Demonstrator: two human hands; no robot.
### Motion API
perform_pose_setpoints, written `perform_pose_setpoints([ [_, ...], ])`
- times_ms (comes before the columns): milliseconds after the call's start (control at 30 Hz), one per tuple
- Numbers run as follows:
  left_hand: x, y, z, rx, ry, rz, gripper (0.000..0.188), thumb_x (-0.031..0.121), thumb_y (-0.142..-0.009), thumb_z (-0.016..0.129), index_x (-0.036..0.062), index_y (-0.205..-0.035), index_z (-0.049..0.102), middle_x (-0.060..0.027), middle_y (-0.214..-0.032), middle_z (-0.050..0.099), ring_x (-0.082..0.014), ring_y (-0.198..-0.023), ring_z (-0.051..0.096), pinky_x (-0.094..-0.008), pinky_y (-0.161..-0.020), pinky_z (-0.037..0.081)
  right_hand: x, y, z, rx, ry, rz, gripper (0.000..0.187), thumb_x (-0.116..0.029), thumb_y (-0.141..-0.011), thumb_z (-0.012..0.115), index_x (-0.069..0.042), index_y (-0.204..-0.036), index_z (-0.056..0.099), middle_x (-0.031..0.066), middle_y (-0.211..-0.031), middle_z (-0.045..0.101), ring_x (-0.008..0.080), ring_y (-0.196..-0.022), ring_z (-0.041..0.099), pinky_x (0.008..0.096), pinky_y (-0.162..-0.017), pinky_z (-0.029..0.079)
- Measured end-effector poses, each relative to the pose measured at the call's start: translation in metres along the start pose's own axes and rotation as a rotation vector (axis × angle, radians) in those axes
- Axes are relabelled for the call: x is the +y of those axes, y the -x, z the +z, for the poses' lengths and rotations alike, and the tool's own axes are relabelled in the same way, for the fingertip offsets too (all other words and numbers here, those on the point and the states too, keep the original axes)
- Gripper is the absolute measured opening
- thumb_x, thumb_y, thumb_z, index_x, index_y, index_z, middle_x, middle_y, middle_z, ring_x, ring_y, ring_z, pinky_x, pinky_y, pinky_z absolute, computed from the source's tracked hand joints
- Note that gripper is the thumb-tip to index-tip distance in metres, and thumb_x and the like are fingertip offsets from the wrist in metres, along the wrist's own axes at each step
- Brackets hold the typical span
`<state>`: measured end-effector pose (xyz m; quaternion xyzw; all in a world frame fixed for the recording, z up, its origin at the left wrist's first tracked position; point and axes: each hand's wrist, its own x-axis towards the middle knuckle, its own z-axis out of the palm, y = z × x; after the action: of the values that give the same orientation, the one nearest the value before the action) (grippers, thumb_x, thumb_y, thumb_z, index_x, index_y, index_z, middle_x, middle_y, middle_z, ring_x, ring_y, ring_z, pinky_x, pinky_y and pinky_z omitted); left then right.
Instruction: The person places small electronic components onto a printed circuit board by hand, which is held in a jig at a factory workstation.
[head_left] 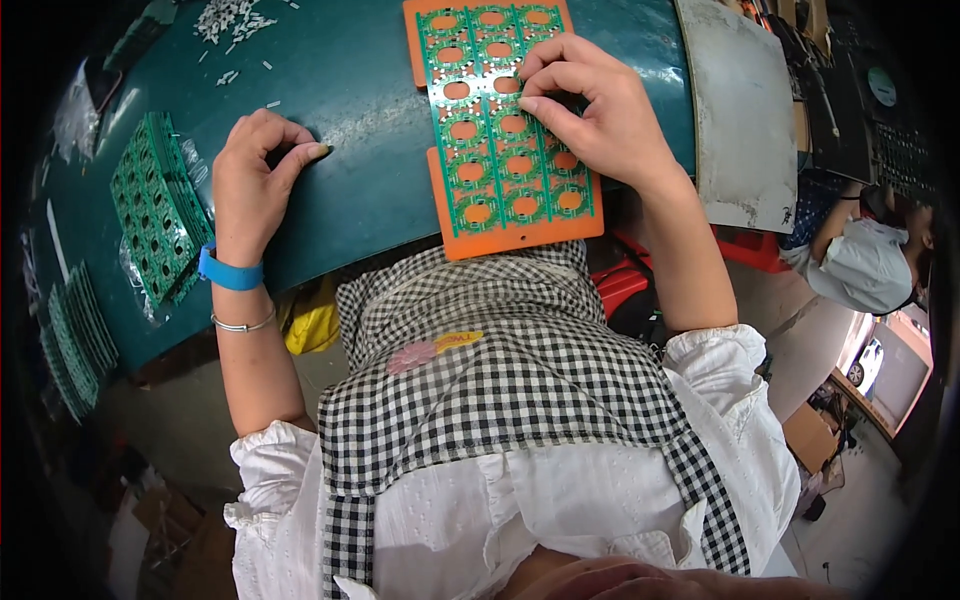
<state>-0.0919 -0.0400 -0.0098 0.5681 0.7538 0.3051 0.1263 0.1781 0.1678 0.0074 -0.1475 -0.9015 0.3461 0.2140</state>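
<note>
A green circuit board panel (pixel 489 150) with rows of oval openings lies on an orange holder plate (pixel 480 246) at the table's front edge. Over the panel's right side is my right hand (pixel 600 115), its thumb and fingers curled in a pinch at the board. Whatever is between those fingertips is too small to tell. My left hand (pixel 255 165) hovers above or rests on the green tabletop, left of the panel. Its thumb and forefinger are pinched together, and any small piece there cannot be made out. Loose small white parts (pixel 232 18) lie scattered beyond it.
Stacked green circuit boards (pixel 155 215) stand at the left, with another row of boards (pixel 78 335) nearer the left edge. A grey metal sheet (pixel 745 120) adjoins the table's right end. Another person (pixel 865 262) is at the far right. A red stool (pixel 622 287) shows below the table.
</note>
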Motion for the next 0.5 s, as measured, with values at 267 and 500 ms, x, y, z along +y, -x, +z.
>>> perform_pose_setpoints([
  [267, 0.006, -0.005, -0.003, -0.023, -0.044, 0.019, 0.015, 0.004, -0.08, 0.075, 0.001, -0.083, 0.061, -0.0079, -0.078, 0.055, -0.0225, -0.074, 0.056, -0.0325, -0.067, 0.046, -0.003, -0.005, 0.005, 0.004, 0.02, -0.09, 0.006, 0.002, -0.082, 0.071, 0.0, -0.084, 0.066, 0.0051, -0.098, 0.064, 0.0184, -0.091, 0.066, 0.0303, -0.075, 0.055],
  [500, -0.003, -0.001, -0.008, -0.056, 0.059, -0.038, 0.014, 0.003, -0.081, 0.074, -0.001, -0.085, 0.06, -0.0085, -0.08, 0.055, -0.0209, -0.069, 0.056, -0.0313, -0.063, 0.046, -0.006, -0.007, 0.004, -0.019, 0.071, -0.168, 0.008, 0.001, -0.08, 0.074, 0.001, -0.085, 0.068, 0.0054, -0.095, 0.066, 0.0193, -0.089, 0.068, 0.0293, -0.073, 0.056],
])
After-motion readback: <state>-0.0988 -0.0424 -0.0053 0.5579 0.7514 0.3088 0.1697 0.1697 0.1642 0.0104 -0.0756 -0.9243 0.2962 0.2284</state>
